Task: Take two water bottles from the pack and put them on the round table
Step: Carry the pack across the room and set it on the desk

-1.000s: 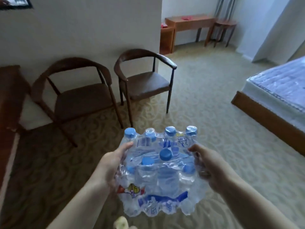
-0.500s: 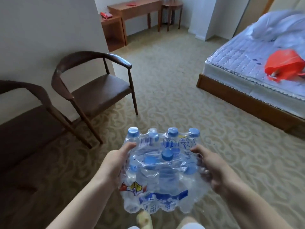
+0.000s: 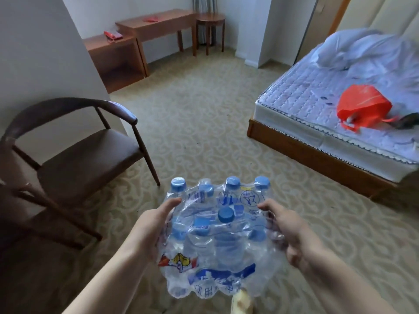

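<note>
Both hands, left (image 3: 149,230) at 9 o'clock and right (image 3: 292,234) at 3, clasp the pack (image 3: 215,241), fingers wrapped around its sides.

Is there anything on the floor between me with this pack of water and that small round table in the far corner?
Nothing visible blocks it. The pack of water bottles is held between the left hand and right hand; open carpet runs to the round table. The chair sits left, the bed right.
</note>
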